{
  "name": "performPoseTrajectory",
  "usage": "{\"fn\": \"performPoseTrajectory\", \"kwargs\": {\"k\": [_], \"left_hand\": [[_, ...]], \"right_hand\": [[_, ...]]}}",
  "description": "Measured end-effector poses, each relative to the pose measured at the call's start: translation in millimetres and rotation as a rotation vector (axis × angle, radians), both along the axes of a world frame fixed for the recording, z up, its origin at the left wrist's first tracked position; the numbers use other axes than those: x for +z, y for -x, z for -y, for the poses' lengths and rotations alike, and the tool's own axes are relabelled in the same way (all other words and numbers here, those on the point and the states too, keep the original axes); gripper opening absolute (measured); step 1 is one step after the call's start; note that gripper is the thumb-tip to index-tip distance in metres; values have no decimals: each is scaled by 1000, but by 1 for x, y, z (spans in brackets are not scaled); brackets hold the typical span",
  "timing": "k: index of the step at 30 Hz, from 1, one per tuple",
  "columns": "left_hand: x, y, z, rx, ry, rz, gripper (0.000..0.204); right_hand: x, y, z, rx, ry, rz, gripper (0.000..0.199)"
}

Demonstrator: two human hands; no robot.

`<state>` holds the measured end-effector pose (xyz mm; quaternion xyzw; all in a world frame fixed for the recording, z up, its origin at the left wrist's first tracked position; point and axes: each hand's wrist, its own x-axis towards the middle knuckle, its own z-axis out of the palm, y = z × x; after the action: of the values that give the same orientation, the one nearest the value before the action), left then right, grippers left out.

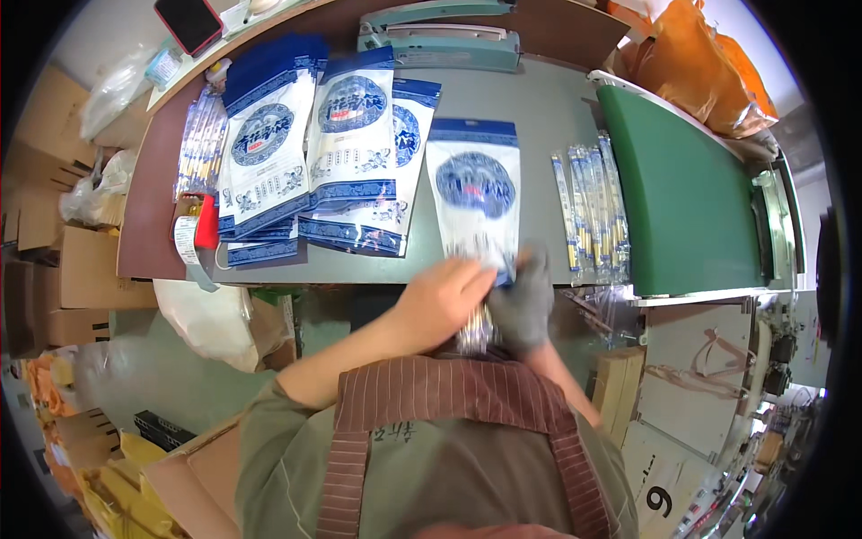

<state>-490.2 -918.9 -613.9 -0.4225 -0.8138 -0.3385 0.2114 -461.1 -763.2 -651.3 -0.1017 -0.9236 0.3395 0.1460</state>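
Note:
A white and blue plastic pouch (474,189) lies at the table's front edge, its bottom end toward me. My bare left hand (440,304) pinches the pouch's lower end, fingers bent over it. At the lower right corner is my right hand (526,305) in a grey glove, somewhat blurred, curled around a bundle of wrapped chopsticks (476,332). That bundle sticks out below the pouch toward my body; how far it reaches inside is hidden by my hands.
More printed pouches (350,126) overlap at the left, beside wrapped chopsticks (205,135) and a red tape dispenser (206,222). Several chopstick packets (590,211) lie to the right, near a green board (678,193). A pale green sealing machine (440,45) stands at the back.

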Motion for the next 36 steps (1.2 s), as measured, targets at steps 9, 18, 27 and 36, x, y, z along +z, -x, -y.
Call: {"fn": "performPoseTrajectory", "kwargs": {"k": [9,18,27,36], "left_hand": [[-55,38,18,345,228,185,26],[38,11,30,63,-108,731,14],[244,92,27,-18,-9,572,15],[264,163,24,170,268,154,15]], "right_hand": [[-4,38,-24,215,-84,-141,50],[77,-6,-48,339,-312,36,54],[272,69,-65,586,-164,-79,33],[272,156,-61,594,-54,41,22]]}}
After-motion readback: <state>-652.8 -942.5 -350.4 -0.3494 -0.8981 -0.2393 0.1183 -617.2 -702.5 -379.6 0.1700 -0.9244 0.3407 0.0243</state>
